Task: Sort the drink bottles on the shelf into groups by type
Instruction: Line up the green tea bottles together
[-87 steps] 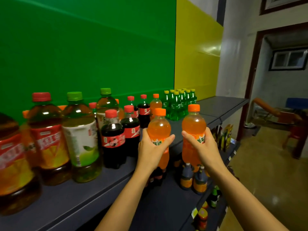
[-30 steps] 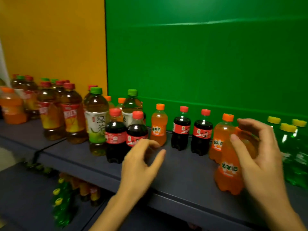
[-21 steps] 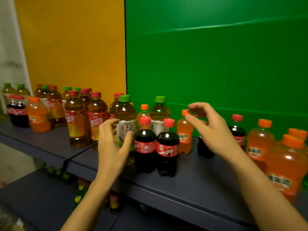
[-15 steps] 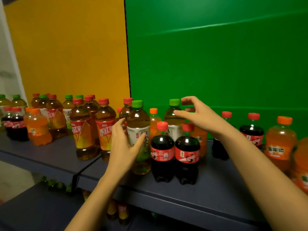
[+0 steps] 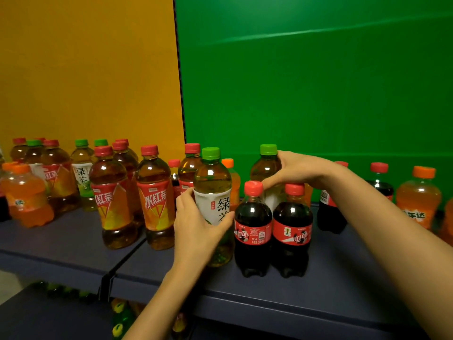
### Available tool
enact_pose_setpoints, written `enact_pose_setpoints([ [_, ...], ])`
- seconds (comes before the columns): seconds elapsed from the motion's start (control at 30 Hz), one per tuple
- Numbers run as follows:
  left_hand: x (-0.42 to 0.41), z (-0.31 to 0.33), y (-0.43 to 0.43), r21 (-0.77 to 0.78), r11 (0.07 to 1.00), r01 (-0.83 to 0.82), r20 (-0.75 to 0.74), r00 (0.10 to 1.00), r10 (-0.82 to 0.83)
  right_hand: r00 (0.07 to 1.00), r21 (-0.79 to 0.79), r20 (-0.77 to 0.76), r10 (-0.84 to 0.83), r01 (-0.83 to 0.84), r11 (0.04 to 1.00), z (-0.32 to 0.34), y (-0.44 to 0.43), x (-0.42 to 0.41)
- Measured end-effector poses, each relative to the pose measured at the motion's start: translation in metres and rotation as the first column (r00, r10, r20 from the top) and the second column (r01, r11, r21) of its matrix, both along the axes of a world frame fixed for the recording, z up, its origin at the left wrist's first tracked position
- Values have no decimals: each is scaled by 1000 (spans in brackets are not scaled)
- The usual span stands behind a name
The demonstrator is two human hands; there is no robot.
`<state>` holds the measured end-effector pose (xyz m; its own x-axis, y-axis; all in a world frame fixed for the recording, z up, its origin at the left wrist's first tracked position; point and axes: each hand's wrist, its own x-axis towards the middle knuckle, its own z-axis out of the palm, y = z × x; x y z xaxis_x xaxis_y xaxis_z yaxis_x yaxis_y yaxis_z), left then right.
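Holding the front green tea bottle (image 5: 212, 190) in your left hand (image 5: 197, 229) and the rear green tea bottle (image 5: 266, 166) in your right hand (image 5: 302, 171), fingers (image 5: 285, 157) curled round both on the shelf (image 5: 331, 271), lift the rear one straight up to clear the cola bottles (image 5: 253, 231).

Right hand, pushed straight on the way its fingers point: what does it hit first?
The right hand grips the rear green-capped tea bottle, so that comes first; beyond it, probably the orange-capped bottle, though depth is unclear.
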<state>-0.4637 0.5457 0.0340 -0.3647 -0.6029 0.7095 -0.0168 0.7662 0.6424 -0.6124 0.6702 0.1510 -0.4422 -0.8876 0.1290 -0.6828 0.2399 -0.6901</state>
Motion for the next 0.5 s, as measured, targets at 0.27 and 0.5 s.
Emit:
enact_pose_setpoints([
  [0.27, 6, 0, 6, 62, 993, 100, -169, 982, -88, 999, -230, 53, -13, 25, 973, 4, 8, -5],
  [0.5, 26, 41, 15, -1, 998, 62, -432, 900, -56, 992, -644, 119, 31, 53, 764, 36, 18, 7],
])
